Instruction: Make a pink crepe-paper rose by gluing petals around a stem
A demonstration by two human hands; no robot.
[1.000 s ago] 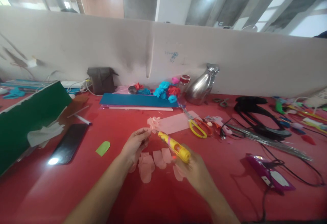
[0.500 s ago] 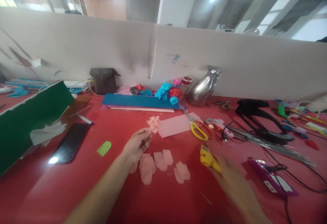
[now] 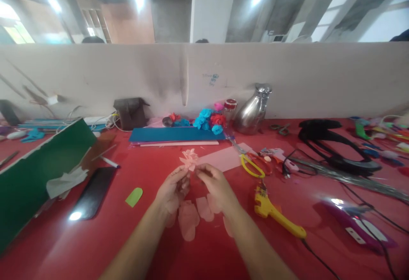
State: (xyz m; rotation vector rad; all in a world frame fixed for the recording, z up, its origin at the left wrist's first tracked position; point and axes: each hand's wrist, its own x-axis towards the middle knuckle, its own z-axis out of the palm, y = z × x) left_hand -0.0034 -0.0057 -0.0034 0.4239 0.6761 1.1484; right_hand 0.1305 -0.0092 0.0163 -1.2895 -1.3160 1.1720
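Note:
A pink paper flower (image 3: 189, 158) is pinched by its base between the thumb and fingers of my left hand (image 3: 174, 186). My right hand (image 3: 217, 185) meets it from the other side, thumb and forefinger pressed at the flower's lower petals. Loose pink paper petals (image 3: 188, 220) lie under and between my hands, partly covered by them. The yellow glue gun (image 3: 275, 214) rests on the red table to the right of my right forearm, out of my grasp. Behind the flower is a pink paper sheet (image 3: 223, 159).
Yellow-handled scissors (image 3: 252, 165) lie right of the sheet. A phone (image 3: 93, 192) and a green paper template (image 3: 133, 197) are on the left. Further back stand blue and red paper flowers (image 3: 207, 120) and a steel jug (image 3: 254, 111). A purple device with cords (image 3: 361, 224) lies at right.
My right hand has let go of the glue gun, which now lies on the table, and has moved left to the flower. The left hand still holds the flower. The view has tilted up slightly.

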